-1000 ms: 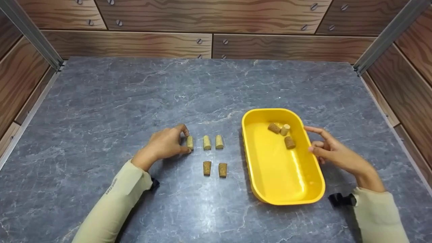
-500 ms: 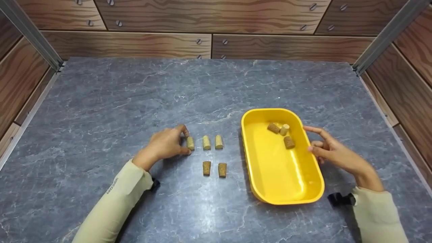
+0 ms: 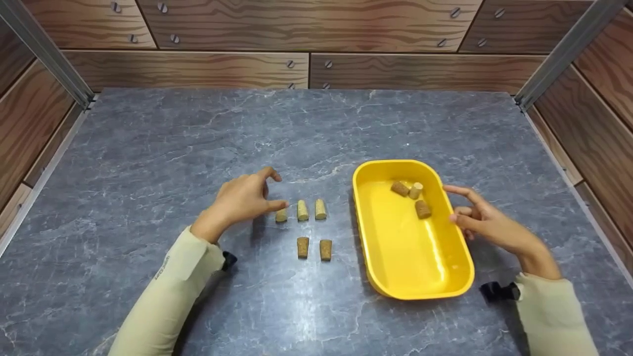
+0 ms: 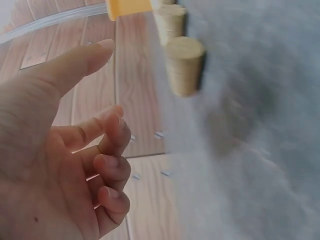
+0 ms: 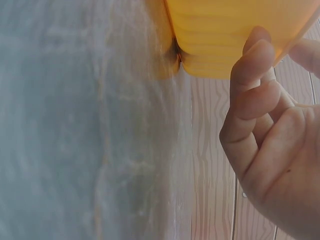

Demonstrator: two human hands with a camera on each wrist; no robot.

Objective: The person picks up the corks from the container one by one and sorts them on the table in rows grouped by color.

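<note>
Left hand (image 3: 242,197): fingers released, thumb partly hiding leftmost pale cork (image 3: 281,216) on table (image 3: 198,128). Pale pair (image 3: 302,210) beside, brown pair (image 3: 302,247) nearer you. Right hand (image 3: 489,220): loose fingers touching yellow tray (image 3: 395,257), three corks (image 3: 423,209) inside.

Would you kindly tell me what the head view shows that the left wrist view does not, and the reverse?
Only the head view shows the right hand at the side of the yellow tray, the three corks inside it, the two brown corks on the table, and both sleeves.

Only the left wrist view shows the palm side of the left hand.

Both share the left hand itself, a row of pale corks, at least part of the yellow tray, the table and the wood-patterned panels.
</note>
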